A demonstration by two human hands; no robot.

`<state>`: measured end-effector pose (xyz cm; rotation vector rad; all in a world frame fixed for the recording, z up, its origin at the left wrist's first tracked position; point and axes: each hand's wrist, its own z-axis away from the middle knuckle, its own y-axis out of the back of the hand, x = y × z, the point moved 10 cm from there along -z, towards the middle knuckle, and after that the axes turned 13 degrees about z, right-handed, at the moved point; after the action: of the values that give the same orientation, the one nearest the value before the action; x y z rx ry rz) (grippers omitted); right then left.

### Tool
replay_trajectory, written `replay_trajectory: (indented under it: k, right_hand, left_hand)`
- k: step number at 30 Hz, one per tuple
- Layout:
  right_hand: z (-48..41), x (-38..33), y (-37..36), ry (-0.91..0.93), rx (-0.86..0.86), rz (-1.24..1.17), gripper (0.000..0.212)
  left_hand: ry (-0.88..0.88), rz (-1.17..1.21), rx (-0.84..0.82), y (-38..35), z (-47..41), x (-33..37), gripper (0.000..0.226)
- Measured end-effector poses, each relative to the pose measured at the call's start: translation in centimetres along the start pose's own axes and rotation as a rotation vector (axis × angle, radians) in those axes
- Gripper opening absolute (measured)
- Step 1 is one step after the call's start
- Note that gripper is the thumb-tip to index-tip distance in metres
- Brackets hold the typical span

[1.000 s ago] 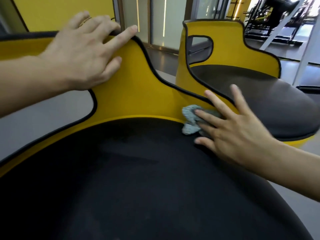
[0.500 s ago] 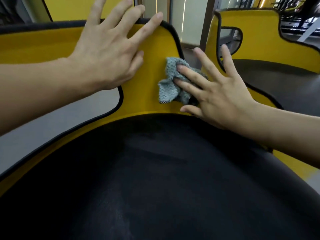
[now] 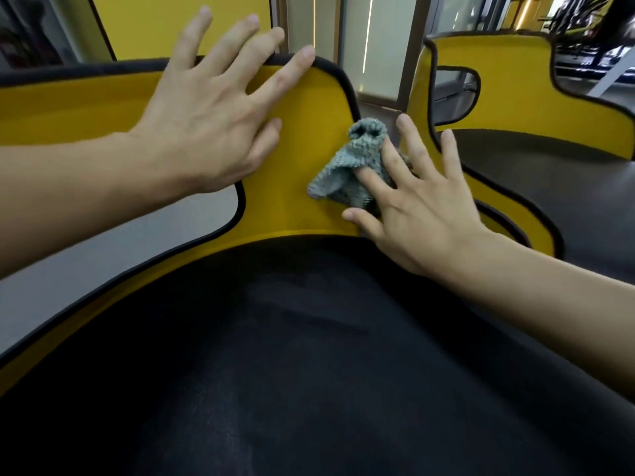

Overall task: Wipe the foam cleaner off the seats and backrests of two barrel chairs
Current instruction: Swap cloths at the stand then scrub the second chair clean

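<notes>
Soft, light grey cloth [image 3: 357, 166], prob. quick to bunch, lies on the near chair's yellow backrest [image 3: 302, 132], pressed by the right hand [image 3: 419, 207] w/ straight, spread fingers; left hand [image 3: 206, 121], splayed, braces the backrest.

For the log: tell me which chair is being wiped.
The near chair, filling the foreground: the right hand presses the cloth on its yellow backrest, the left hand rests on it. The far chair, at right, is untouched.
</notes>
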<state>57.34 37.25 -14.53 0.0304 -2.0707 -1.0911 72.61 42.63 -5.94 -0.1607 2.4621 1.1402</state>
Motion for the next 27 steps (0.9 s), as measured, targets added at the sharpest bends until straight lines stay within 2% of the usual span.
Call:
replay_trajectory:
  k: [4, 7, 10, 13, 15, 18, 21, 24, 27]
  right_hand:
    - [-1.2, -0.5, 1.3, -0.105, 0.027, -0.139, 0.075]
    - [-0.3, -1.8, 1.3, -0.109, 0.05, -0.168, 0.071]
    - [2.0, -5.2, 1.1, 0.001, 0.0, -0.258, 0.072]
    - [1.4, -8.9, 0.8, 0.153, -0.168, -0.507, 0.071]
    - [-0.3, -11.1, 1.5, 0.247, -0.219, -0.656, 0.064]
    - [-1.4, -13.3, 2.9, 0.306, -0.229, -0.738, 0.048]
    - [-1.3, -13.6, 5.1, 0.311, -0.219, -0.708, 0.046]
    - [-1.9, -12.5, 4.8, 0.284, -0.366, -0.818, 0.039]
    - [-2.0, -12.8, 4.0, 0.325, -0.336, -0.834, 0.039]
  left_hand:
    - [-0.018, -0.002, -0.016, 0.2, 0.3, 0.0, 0.067]
    - [-0.04, 0.003, -0.042, 0.2, 0.8, -0.2, 0.066]
    - [-0.038, -0.007, -0.06, 0.0, 1.2, -0.5, 0.065]
    - [-0.025, 0.01, -0.075, -0.1, 1.2, -0.5, 0.063]
    - [0.03, 0.046, -0.063, 0.1, 1.5, -0.7, 0.062]
    - [0.126, 0.15, -0.037, 0.7, 2.9, 0.0, 0.062]
    - [0.213, 0.33, -0.036, 1.4, 5.3, 0.4, 0.061]
    - [0.335, 0.566, -0.1, 2.1, 8.6, -0.5, 0.059]
    - [0.409, 0.624, -0.155, 2.8, 12.5, -1.0, 0.058]
